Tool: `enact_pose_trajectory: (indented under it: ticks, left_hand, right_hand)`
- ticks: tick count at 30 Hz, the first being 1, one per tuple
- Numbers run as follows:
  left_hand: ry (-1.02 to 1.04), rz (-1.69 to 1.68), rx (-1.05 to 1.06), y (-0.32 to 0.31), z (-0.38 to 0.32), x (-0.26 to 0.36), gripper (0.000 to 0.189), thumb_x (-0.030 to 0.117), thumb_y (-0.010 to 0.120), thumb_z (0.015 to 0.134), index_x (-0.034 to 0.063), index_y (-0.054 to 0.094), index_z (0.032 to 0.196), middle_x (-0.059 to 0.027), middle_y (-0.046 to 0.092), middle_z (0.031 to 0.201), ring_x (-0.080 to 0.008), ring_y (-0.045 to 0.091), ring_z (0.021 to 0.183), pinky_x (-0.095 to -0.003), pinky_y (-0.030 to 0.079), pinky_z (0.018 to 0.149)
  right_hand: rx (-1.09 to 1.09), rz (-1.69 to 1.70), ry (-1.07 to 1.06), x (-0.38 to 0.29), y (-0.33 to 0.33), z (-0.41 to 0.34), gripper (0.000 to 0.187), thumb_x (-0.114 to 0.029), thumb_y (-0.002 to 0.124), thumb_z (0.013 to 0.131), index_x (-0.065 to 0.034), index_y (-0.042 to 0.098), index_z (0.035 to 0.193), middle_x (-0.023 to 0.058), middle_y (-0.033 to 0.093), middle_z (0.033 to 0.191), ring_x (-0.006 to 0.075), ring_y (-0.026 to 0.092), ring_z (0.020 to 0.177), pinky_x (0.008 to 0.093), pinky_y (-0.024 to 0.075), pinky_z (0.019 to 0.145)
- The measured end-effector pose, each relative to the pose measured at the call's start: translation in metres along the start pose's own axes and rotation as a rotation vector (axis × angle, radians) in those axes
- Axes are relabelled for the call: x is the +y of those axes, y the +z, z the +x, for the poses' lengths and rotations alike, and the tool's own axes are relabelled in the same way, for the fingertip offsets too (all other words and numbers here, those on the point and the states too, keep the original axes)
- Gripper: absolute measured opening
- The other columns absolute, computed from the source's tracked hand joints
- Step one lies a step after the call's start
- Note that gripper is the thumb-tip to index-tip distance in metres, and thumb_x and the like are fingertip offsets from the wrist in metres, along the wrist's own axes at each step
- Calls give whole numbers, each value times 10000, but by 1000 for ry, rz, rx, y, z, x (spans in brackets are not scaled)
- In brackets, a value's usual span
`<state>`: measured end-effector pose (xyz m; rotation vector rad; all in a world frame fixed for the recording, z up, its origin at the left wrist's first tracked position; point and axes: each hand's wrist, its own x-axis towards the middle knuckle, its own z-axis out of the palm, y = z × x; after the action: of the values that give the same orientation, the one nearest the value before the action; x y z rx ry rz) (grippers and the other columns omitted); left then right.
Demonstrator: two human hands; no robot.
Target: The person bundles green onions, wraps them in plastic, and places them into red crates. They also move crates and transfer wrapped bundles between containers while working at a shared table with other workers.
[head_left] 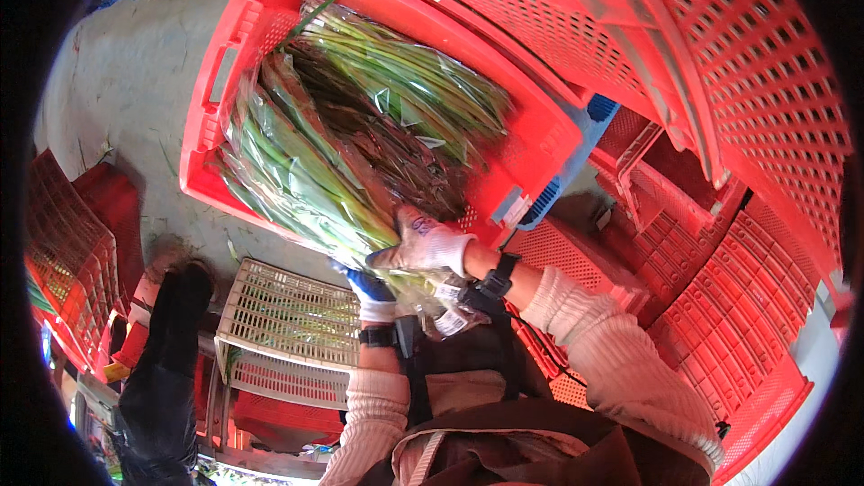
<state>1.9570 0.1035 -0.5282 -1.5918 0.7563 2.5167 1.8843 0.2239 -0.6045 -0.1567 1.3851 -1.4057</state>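
Note:
A red plastic crate lies in front of me with long, leafy green stems in clear plastic sleeves inside. One green bundle rests along the far side; a dark reddish bundle is in the middle. My right hand, in a white and grey glove, grips the near end of the closest sleeved green bundle from above. My left hand, in a blue and white glove, holds this end from the near side, its fingertips partly hidden. Printed labels hang at the sleeve's end.
Large red perforated crates rise at the right, with red crates stacked below. A blue crate sits beneath the filled one. A cream slatted crate stands at the left, beside a person's black-clad leg.

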Motion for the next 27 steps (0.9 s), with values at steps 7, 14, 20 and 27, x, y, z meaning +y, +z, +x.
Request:
enact_pose_trajectory:
  ticks: [7, 14, 20, 27]
  left_hand:
    - [-141, 37, -53, 29, -64, 72, 774, 627, 368, 955, -14, 427, 1384, -174, 552, 1317, -292, 563, 1169, -427, 424, 1036]
    - [-220, 5, -194, 42, -160, 40, 469, 380, 489, 991, 27, 528, 1298, -108, 627, 1185, -237, 622, 1033, -396, 506, 918]
    - [-208, 344, -457, 38, -248, -43, 388, 262, 556, 976, 80, 501, 1315, -73, 606, 1207, -220, 591, 1072, -406, 476, 956]
    - [-511, 420, -1060, 45, -367, -164, 480, 209, 605, 925, 78, 461, 1364, -73, 527, 1354, -228, 526, 1207, -369, 428, 1026]
  right_hand:
    - [-7, -482, 300, -142, 30, -33, 521, -411, 716, 803, -12, 494, 1052, 136, 536, 814, 226, 558, 782, 341, 457, 866]
    - [66, -537, 214, -229, 34, -139, 675, -414, 745, 704, 10, 483, 1159, 263, 630, 975, 386, 649, 884, 463, 514, 770]
    - [219, -427, -97, -260, 56, -317, 712, -300, 740, 787, -5, 406, 1343, 202, 576, 1221, 281, 567, 1137, 372, 442, 993]
    - [921, -111, 28, -235, 171, -536, 725, -194, 818, 745, 18, 401, 1299, 137, 573, 1194, 235, 588, 1068, 348, 477, 929]
